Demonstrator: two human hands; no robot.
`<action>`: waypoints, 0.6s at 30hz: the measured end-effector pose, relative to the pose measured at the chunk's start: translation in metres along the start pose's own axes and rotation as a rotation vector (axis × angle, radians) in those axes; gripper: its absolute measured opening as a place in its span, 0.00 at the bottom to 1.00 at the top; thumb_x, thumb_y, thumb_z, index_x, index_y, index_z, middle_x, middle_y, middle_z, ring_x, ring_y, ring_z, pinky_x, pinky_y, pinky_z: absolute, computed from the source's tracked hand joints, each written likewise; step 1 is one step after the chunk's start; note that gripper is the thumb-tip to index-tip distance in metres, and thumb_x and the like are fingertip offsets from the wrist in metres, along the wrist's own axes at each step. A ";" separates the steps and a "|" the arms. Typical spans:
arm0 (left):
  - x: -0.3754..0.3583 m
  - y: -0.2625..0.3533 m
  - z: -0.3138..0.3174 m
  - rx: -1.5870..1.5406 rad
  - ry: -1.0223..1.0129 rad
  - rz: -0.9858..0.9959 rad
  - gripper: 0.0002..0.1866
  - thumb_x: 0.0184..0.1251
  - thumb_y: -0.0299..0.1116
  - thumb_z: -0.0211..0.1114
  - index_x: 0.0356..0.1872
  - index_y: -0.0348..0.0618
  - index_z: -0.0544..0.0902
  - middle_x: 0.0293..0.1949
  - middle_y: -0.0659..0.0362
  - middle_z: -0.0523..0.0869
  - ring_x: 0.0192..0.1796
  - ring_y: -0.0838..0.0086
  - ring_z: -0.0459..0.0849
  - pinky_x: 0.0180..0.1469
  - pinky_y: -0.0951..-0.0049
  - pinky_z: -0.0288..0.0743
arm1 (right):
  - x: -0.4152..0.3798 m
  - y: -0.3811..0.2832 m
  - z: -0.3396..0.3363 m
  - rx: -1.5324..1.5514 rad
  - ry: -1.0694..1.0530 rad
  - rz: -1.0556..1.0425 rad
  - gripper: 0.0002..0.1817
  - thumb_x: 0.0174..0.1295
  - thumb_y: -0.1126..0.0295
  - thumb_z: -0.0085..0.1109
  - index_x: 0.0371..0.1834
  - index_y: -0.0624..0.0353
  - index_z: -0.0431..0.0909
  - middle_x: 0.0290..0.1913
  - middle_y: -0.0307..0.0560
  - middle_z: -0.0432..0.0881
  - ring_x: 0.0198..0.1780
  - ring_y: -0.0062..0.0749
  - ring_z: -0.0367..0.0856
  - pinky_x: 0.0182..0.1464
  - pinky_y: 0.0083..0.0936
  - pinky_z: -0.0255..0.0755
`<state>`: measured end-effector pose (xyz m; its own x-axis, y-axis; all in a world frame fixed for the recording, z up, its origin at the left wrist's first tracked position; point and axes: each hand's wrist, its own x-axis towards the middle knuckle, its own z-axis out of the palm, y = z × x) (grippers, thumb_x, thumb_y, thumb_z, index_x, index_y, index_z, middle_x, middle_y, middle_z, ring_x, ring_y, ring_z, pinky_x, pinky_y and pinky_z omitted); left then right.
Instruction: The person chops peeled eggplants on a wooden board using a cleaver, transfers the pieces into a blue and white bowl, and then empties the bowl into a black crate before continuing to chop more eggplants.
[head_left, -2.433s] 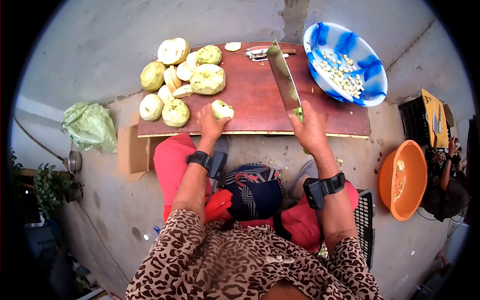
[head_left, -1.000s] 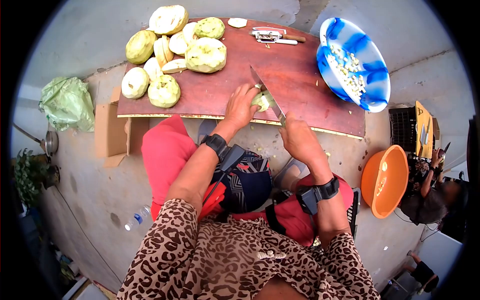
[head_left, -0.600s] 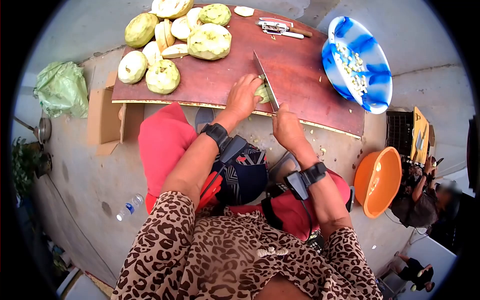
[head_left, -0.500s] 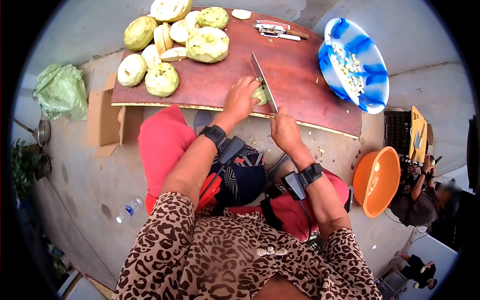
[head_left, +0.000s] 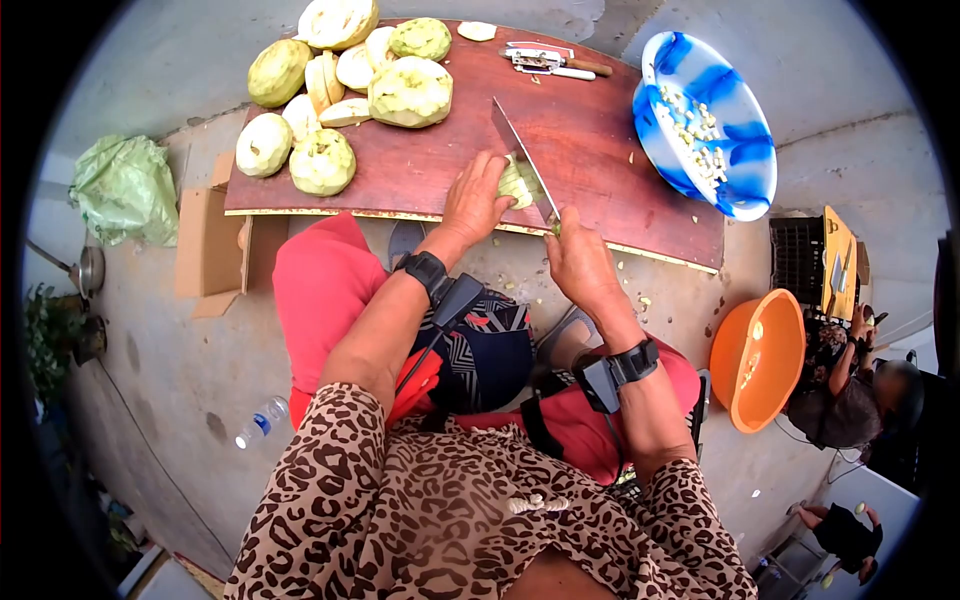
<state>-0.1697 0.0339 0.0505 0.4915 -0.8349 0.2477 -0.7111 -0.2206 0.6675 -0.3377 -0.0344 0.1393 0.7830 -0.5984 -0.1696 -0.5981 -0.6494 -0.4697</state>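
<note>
While the blade rests against the piece being cut, the scene is logged as follows.

Left hand: the left hand [head_left: 474, 203] is laid flat over a pale green vegetable piece [head_left: 514, 183], fingers curled down on it, pinning it to the board just above the centre of the frame.
Right hand: the right hand [head_left: 580, 265] is closed around the handle of a cleaver [head_left: 523, 172]; the handle itself is hidden inside the fist.
Cleaver: the blade is angled up and to the left from the fist, its edge set against the right side of the vegetable piece, right beside the left fingertips.
Vegetable piece: it is located near the lower edge of the wooden board [head_left: 590, 150], between the two hands.
Board: a reddish-brown slab is seen across the upper middle of the frame.
Peeled vegetables: a heap of whole and halved peeled vegetables [head_left: 340, 85] is piled on the upper left part of the board, well apart from the hands.
Peeler: a small peeler [head_left: 545, 64] is seen lying at the top edge of the board.
Blue bowl: a blue-and-white bowl [head_left: 745, 135] holding small cut cubes is placed at the upper right, overlapping the board's right end.
Orange basin: an orange basin [head_left: 757, 358] is noted on the floor at the right, with a few scraps inside.
Green bag: a crumpled green bag [head_left: 122, 188] is noted at the left edge.
Other person: another person's arm [head_left: 850, 350] is seen at the far right, apart from the work.
</note>
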 end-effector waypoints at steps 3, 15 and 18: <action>-0.001 0.003 -0.001 0.016 -0.010 -0.015 0.29 0.48 0.28 0.74 0.52 0.43 0.73 0.52 0.53 0.74 0.53 0.51 0.77 0.51 0.56 0.74 | -0.005 -0.001 -0.006 -0.030 -0.053 0.008 0.10 0.63 0.71 0.54 0.39 0.65 0.64 0.27 0.69 0.80 0.35 0.65 0.81 0.37 0.52 0.74; 0.000 -0.001 -0.001 -0.006 0.001 0.019 0.26 0.48 0.27 0.74 0.50 0.44 0.75 0.48 0.54 0.75 0.51 0.53 0.77 0.49 0.57 0.74 | -0.002 -0.002 -0.019 -0.036 -0.139 -0.030 0.10 0.63 0.72 0.53 0.39 0.68 0.65 0.28 0.71 0.80 0.36 0.66 0.81 0.38 0.52 0.75; 0.001 0.000 -0.003 -0.004 -0.014 -0.001 0.25 0.48 0.27 0.74 0.50 0.44 0.75 0.47 0.55 0.75 0.51 0.53 0.77 0.48 0.57 0.74 | 0.009 0.007 -0.004 -0.041 -0.136 -0.046 0.10 0.64 0.71 0.52 0.39 0.68 0.65 0.28 0.70 0.80 0.35 0.66 0.81 0.38 0.52 0.75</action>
<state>-0.1681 0.0351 0.0533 0.4847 -0.8419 0.2372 -0.7086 -0.2191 0.6707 -0.3358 -0.0461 0.1385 0.8242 -0.5000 -0.2658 -0.5650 -0.6951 -0.4444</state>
